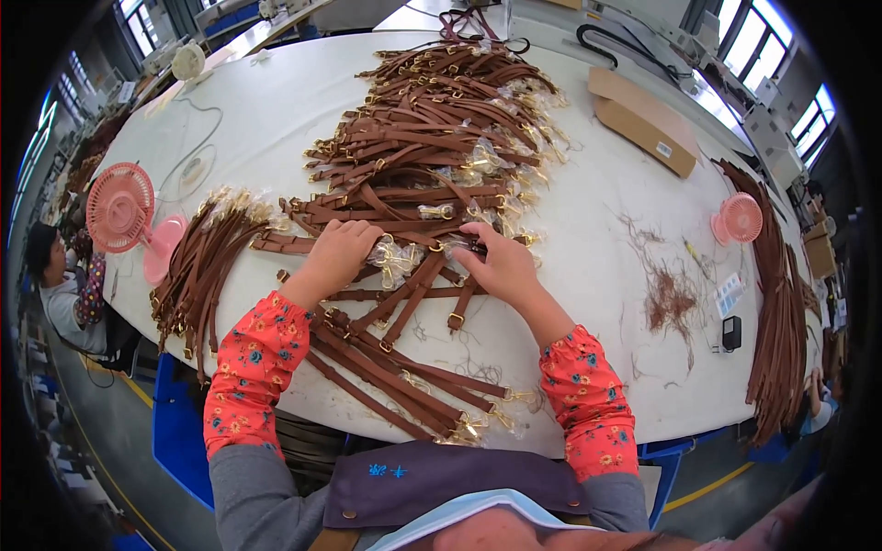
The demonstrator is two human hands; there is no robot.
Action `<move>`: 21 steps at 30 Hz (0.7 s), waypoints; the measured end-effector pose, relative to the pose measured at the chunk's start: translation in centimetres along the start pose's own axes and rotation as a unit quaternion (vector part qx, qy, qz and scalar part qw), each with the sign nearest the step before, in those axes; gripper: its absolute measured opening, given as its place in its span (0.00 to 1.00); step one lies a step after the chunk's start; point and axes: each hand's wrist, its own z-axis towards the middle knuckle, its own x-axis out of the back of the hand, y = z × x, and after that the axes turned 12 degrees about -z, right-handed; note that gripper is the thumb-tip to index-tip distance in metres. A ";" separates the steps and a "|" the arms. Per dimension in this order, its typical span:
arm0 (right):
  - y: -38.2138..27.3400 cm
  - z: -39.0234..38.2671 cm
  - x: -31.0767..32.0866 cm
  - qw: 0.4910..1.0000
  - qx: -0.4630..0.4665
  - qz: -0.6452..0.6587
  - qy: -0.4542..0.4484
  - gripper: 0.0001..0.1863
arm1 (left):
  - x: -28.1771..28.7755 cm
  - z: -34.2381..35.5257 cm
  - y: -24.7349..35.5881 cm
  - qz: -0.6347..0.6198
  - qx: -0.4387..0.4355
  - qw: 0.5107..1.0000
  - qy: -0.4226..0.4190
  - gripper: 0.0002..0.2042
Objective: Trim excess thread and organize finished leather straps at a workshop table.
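Observation:
At the near edge of a big heap of brown straps with gold buckles (427,129), my left hand (338,253) is curled on a brown strap, beside a cluster of gold hardware in clear wrap (397,262). To its right, my right hand (496,262) has thumb and fingers closed round a plastic-wrapped strap end, whose exact part I cannot make out. Loose buckled straps (386,386) lie below my hands. Left of them lies a sheaf of straps (197,275) with wrapped gold clasps at its far end.
Two pink fans (119,207) (738,218) stand at either side of the white table (666,386). A cardboard piece (643,119), thread scraps (671,303), a black device (731,332) and long straps (772,312) lie rightward. Other people (64,303) work nearby.

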 end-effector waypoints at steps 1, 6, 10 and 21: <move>0.0 0.3 -0.2 1.000 0.001 0.020 0.014 0.24 | 0.9 0.4 0.2 -0.020 0.008 1.000 0.009 0.20; 0.4 1.1 -0.5 0.998 -0.042 0.042 -0.004 0.26 | 5.0 1.6 1.4 -0.351 0.066 0.926 0.121 0.18; 0.6 0.9 -0.5 0.998 -0.058 0.033 0.010 0.25 | 5.2 2.6 3.8 -0.427 0.049 0.902 0.048 0.21; -4.7 2.0 -0.3 0.983 0.136 -0.048 0.110 0.17 | 4.3 2.9 3.2 -0.525 0.141 0.837 0.059 0.12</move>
